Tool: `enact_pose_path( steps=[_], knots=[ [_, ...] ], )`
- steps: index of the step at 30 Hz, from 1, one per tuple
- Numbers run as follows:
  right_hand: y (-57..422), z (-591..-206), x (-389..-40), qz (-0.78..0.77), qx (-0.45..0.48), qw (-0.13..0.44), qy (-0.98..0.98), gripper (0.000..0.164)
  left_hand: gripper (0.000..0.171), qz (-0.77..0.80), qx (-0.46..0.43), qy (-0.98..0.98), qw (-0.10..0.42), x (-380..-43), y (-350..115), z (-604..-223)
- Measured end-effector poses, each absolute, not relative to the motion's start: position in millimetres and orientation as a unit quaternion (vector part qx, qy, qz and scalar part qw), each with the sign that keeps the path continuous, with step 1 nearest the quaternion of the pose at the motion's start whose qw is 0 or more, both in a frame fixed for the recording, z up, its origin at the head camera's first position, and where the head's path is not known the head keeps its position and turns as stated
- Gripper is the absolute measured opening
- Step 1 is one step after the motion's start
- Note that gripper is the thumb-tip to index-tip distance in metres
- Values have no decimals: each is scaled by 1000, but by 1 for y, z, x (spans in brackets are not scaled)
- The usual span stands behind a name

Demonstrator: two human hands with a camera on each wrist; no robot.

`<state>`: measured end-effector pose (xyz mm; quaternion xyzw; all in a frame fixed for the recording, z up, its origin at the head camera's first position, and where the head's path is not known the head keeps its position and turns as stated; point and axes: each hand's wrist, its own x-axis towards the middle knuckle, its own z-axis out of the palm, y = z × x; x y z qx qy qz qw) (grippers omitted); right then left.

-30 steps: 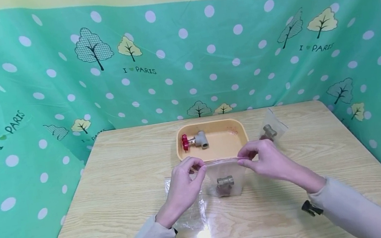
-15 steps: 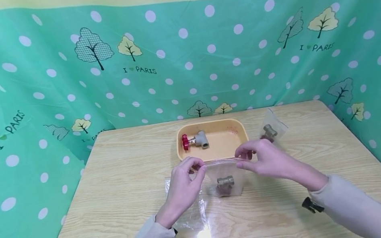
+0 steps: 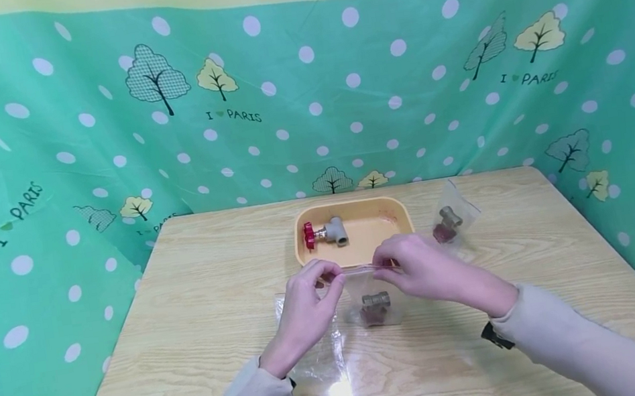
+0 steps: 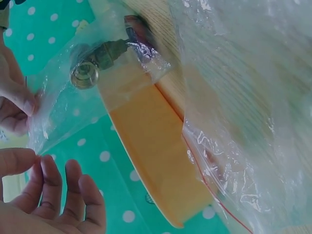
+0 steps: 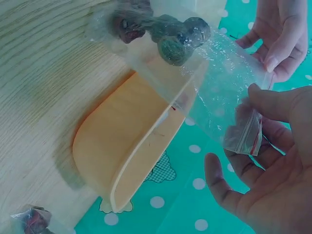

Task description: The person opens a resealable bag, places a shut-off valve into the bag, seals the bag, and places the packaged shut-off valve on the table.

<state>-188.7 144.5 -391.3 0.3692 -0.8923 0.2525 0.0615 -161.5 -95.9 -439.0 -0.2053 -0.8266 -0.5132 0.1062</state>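
Observation:
A clear zip-lock bag (image 3: 358, 282) stands upright on the table between my hands, with a metal valve (image 3: 376, 301) inside it. Brass-coloured metal is uppermost and a dark red part lies below. My left hand (image 3: 307, 304) pinches the bag's upper left corner between thumb and index finger; its other fingers are loosely bent in the left wrist view. My right hand (image 3: 425, 269) pinches the zip edge further right between thumb and index finger, and the bag's right corner sticks out past that grip in the right wrist view (image 5: 251, 141).
Behind the bag stands an orange tray (image 3: 349, 204) holding a grey valve (image 3: 334, 231) with a red handwheel. Another bagged valve (image 3: 448, 223) lies to the tray's right. A flat clear plastic bag (image 3: 319, 363) lies beneath my left forearm. Patterned green cloth (image 3: 307, 125) surrounds the table.
My right hand has slid left along the bag's top edge, nearer to my left hand. The left hand still pinches its corner, and the bag has stayed in place.

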Motion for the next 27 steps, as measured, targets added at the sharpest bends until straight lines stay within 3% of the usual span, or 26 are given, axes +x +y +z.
enact_pose_path(
  steps=[27],
  knots=[
    [160, -389, -179, 295, 325, 107, -892, 15, 4, -497, -188, -843, 87, -160, -104, -443]
  ],
)
